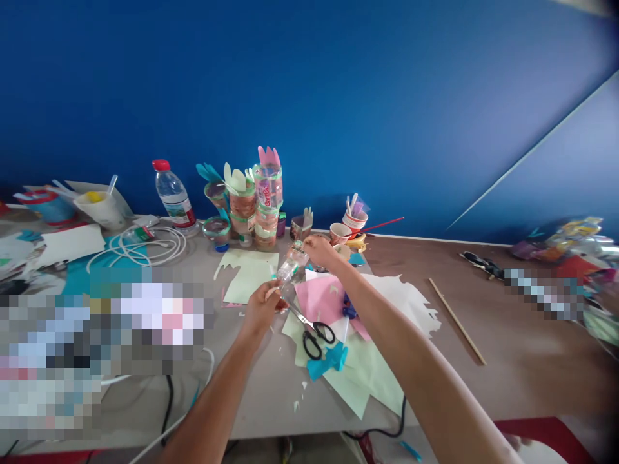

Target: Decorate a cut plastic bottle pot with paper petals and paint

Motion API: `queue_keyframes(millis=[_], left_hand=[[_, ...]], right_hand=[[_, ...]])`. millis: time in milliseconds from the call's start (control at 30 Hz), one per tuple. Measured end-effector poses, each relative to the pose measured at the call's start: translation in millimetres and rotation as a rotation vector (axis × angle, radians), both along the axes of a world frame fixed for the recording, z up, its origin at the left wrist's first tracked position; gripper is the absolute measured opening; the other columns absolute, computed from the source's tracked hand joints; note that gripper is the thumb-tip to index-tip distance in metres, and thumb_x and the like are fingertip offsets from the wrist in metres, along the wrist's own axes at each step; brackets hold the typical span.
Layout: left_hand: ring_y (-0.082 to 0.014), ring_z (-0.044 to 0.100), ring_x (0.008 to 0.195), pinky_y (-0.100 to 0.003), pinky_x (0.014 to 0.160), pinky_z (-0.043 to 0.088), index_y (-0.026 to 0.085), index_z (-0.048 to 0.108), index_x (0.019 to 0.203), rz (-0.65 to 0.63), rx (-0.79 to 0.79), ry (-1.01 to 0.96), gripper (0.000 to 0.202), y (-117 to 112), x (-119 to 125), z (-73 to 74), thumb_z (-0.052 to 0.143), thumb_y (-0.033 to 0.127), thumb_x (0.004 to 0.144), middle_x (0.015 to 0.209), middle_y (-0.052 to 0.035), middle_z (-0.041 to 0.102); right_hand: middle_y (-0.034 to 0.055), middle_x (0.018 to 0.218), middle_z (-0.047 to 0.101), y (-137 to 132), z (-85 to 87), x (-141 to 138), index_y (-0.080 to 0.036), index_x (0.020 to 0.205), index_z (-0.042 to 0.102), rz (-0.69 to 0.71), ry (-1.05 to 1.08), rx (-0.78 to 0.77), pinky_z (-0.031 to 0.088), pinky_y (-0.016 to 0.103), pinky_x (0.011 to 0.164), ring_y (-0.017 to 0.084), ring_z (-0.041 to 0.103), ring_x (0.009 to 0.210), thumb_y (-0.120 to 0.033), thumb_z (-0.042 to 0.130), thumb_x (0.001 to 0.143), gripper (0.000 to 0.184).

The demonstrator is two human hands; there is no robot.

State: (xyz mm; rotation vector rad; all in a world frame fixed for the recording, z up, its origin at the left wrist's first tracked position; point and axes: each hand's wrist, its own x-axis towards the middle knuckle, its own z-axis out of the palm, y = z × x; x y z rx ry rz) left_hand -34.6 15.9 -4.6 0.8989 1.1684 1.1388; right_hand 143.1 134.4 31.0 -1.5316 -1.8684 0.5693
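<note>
My left hand (264,305) and my right hand (320,250) together grip a small clear plastic bottle (291,265) held tilted above the table. The left hand closes on its lower end, the right hand on its upper end. Just below, black-handled scissors (313,335) lie on pink paper (323,298) and pale green paper (360,377). A teal paper cut-out (329,361) rests beside the scissors.
Decorated cut bottles (254,206) stand stacked at the back, by a red-capped water bottle (173,193), paper cups (348,229) and a white cable (145,248). A wooden stick (457,320) lies to the right. Craft clutter fills the left and far right.
</note>
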Motion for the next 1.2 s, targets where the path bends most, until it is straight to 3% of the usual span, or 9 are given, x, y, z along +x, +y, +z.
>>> queue_keyframes(millis=[200,433,600,767,1033,1200], left_hand=[[-0.0125,0.059,0.055,-0.027,0.061,0.042,0.011,0.06,0.103,-0.03,-0.061,-0.185,0.052,1,3,-2.2,0.073,0.037,0.06,0.06,-0.0002,0.063],[-0.0104,0.06,0.062,-0.027,0.062,0.044,0.018,0.055,0.096,0.027,-0.066,-0.386,0.043,2,1,0.8,0.077,0.029,0.06,0.097,-0.0059,0.067],[-0.0135,0.063,0.072,-0.028,0.071,0.048,0.017,0.055,0.086,0.053,-0.075,-0.502,0.032,3,-2,0.0,0.075,0.029,0.063,0.08,-0.0039,0.067],[-0.0152,0.065,0.077,-0.029,0.076,0.048,0.017,0.058,0.084,0.014,-0.089,-0.38,0.029,3,0,-3.1,0.074,0.026,0.063,0.077,-0.003,0.065],[-0.0162,0.064,0.066,-0.029,0.063,0.046,0.015,0.06,0.091,0.009,-0.058,-0.251,0.043,2,-1,-9.1,0.077,0.029,0.054,0.067,0.0012,0.061],[-0.008,0.046,0.045,-0.024,0.052,0.038,0.014,0.058,0.096,-0.033,0.022,-0.089,0.044,-1,-5,-4.8,0.073,0.033,0.059,0.049,0.0087,0.05]], right_hand=[[-0.0038,0.048,0.036,2,-8.3,8,-0.021,0.049,0.037,0.005,0.017,-0.013,0.028,0.026,0.053,0.012,0.037,0.053,-0.017,0.044,0.065,0.018],[-0.0039,0.053,0.044,1,-5.6,6,-0.018,0.059,0.051,-0.026,0.129,-0.013,0.031,0.025,0.054,0.012,0.039,0.055,-0.023,0.042,0.066,0.013],[-0.0037,0.057,0.048,-11,7.6,-3,-0.017,0.063,0.053,0.004,0.222,0.002,0.034,0.023,0.056,0.012,0.043,0.058,-0.026,0.042,0.067,0.015],[-0.0028,0.065,0.053,-32,29.5,-18,-0.018,0.064,0.051,0.057,0.279,0.03,0.037,0.023,0.06,0.012,0.047,0.063,-0.025,0.043,0.069,0.012],[0.0023,0.084,0.065,-53,55.8,-37,-0.017,0.064,0.053,0.24,0.307,0.055,0.042,0.027,0.076,0.014,0.057,0.078,-0.02,0.047,0.07,0.009],[0.003,0.086,0.065,-58,63.1,-38,-0.018,0.065,0.052,0.277,0.314,0.053,0.043,0.028,0.078,0.015,0.059,0.082,-0.02,0.046,0.07,0.008]])
